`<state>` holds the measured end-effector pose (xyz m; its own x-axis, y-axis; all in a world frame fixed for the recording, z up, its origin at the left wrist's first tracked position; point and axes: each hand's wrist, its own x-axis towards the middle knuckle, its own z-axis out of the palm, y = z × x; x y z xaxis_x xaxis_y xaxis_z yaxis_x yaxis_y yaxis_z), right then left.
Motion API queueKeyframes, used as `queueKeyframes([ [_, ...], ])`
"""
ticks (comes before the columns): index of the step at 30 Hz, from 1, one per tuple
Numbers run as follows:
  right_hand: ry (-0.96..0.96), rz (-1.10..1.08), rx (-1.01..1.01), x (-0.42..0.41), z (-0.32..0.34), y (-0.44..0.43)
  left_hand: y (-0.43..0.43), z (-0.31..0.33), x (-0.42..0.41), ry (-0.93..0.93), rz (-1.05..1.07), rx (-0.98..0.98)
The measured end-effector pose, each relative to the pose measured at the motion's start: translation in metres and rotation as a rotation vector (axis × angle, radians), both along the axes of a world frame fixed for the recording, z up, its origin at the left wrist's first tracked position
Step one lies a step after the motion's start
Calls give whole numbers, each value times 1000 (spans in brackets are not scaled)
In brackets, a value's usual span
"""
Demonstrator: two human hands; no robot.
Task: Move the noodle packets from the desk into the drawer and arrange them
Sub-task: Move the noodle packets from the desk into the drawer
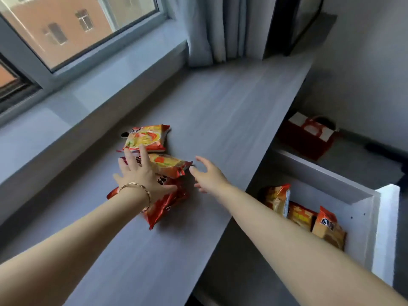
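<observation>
A long pale grey wood-grain desk (220, 111) is running along under a grey-framed window (66, 36), with grey curtains (220, 29) hanging at its far end. Below the desk's right edge, a white open drawer (364, 195) is standing pulled out, and three orange and yellow noodle packets (302, 214) are standing upright in a row inside it. Beyond the drawer, a dark red gift bag with handles (309, 138) is sitting on the floor.

On the desk, a loose pile of orange and red noodle packets (163, 180) is lying near the window side, with one yellow-faced packet (146, 139) lying at the far end of the pile.

The left hand (141, 173), wearing a thin gold bracelet (141, 193) at the wrist, is spreading flat with fingers wide over the pile, pressing on the middle packets and gripping none. The right hand (207, 173) is hovering just beside the pile's right edge, fingers loosely open and curled, holding nothing.
</observation>
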<state>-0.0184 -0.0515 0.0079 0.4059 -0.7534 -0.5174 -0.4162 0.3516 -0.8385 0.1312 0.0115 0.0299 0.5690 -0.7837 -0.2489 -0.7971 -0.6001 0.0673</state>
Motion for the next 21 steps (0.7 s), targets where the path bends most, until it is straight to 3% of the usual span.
queueKeyframes([
  [3,-58,71,71,39,0,8,15,-20,16,114,71,39],
  [5,-81,8,149,51,2,12,21,-28,17,160,80,44],
  [12,-212,-562,372,35,0,23,47,-41,12,-50,-203,110],
  [17,-221,-582,168,-40,-4,35,53,-16,-16,57,-166,135],
  [21,-124,-615,42,-137,-29,62,66,1,-74,138,-282,29],
])
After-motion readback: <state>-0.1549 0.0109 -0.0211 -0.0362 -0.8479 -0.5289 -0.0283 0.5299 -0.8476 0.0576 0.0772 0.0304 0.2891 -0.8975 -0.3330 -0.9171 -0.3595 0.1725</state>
